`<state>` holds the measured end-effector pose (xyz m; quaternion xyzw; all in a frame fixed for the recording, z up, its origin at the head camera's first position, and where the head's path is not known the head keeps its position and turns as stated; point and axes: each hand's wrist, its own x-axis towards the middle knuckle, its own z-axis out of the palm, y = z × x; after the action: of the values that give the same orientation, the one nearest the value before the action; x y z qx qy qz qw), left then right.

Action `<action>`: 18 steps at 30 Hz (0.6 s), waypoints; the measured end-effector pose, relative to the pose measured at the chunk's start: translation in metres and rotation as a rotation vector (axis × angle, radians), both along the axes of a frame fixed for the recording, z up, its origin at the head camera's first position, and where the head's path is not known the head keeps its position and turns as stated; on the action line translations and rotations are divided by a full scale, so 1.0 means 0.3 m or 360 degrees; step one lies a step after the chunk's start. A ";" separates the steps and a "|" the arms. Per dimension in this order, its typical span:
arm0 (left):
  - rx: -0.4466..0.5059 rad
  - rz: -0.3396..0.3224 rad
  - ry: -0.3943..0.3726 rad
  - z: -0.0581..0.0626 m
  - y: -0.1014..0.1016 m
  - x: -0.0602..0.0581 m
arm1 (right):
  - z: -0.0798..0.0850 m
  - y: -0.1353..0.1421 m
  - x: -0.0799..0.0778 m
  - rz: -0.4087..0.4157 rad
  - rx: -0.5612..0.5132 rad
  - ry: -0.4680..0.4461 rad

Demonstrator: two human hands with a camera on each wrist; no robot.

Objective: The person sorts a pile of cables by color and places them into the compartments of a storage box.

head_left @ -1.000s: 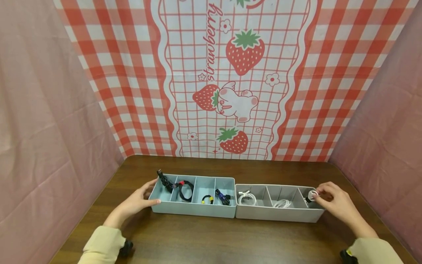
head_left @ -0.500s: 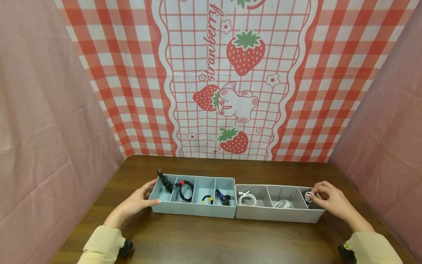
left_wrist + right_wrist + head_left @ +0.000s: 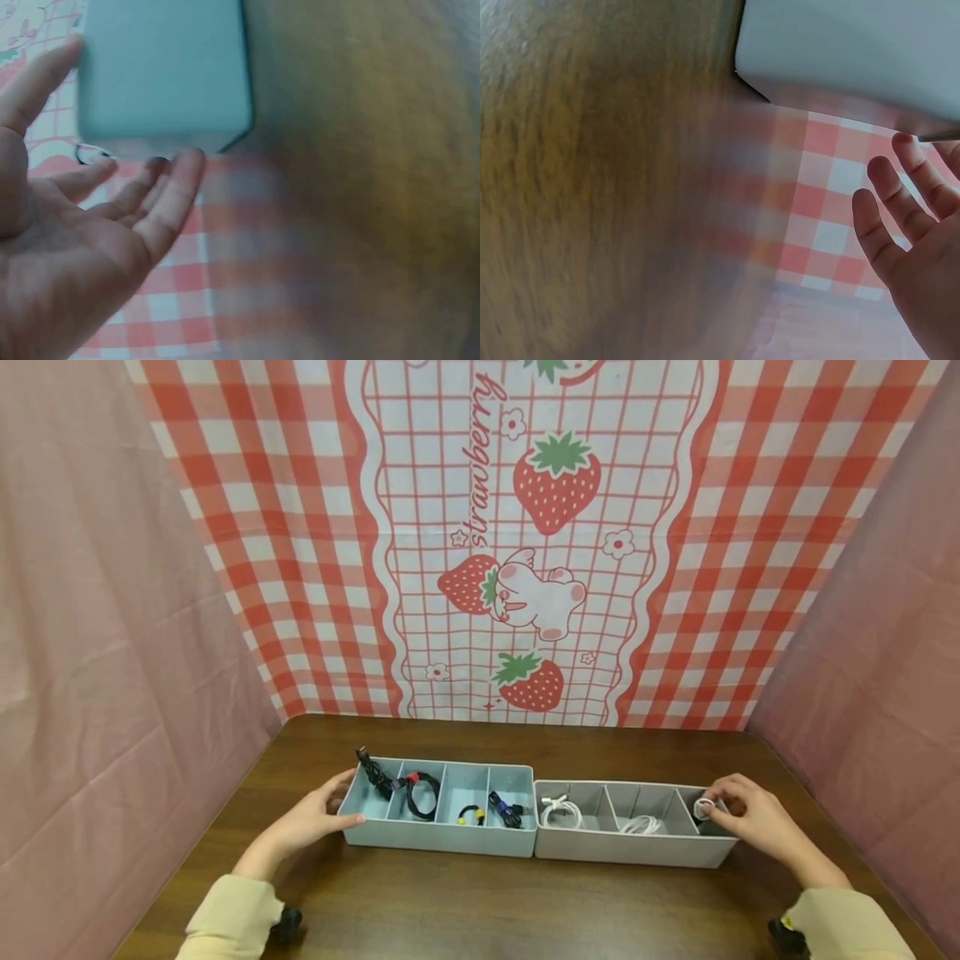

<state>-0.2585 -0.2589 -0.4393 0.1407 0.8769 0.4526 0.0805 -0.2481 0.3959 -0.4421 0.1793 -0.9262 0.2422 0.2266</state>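
In the head view, my right hand (image 3: 753, 814) pinches a small coiled white cable (image 3: 702, 808) in the right-end compartment of the grey divided box (image 3: 633, 847). In the right wrist view, the outer fingers (image 3: 887, 187) are spread below the box's end; thumb and fingertips are mostly hidden. My left hand (image 3: 303, 822) rests at the left end of the light blue divided box (image 3: 442, 837), thumb near its front corner. The left wrist view shows loosely extended fingers (image 3: 176, 199) at the end wall. A dark item lies beneath the white coil, too small to identify.
Black cables with red (image 3: 423, 795), yellow (image 3: 472, 815) and blue ties (image 3: 506, 810) lie in the blue box. A bundled black cable (image 3: 375, 774) sticks up over its back-left rim. White coils (image 3: 562, 812) occupy the grey box. Both boxes stand end to end on the wooden table (image 3: 480, 902).
Over the second, my right hand has shifted slightly left, bringing the white coil deeper into the right-end compartment. The left hand and both boxes stay in place.
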 end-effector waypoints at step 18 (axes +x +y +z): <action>-0.0335 0.0180 0.0415 0.214 0.047 0.081 | 0.161 -0.032 0.048 -0.0078 0.0201 0.0126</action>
<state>-0.2342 -0.2449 -0.3752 0.1394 0.9289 0.3402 -0.0452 -0.2337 0.3863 -0.3937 0.1798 -0.9341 0.1705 0.2571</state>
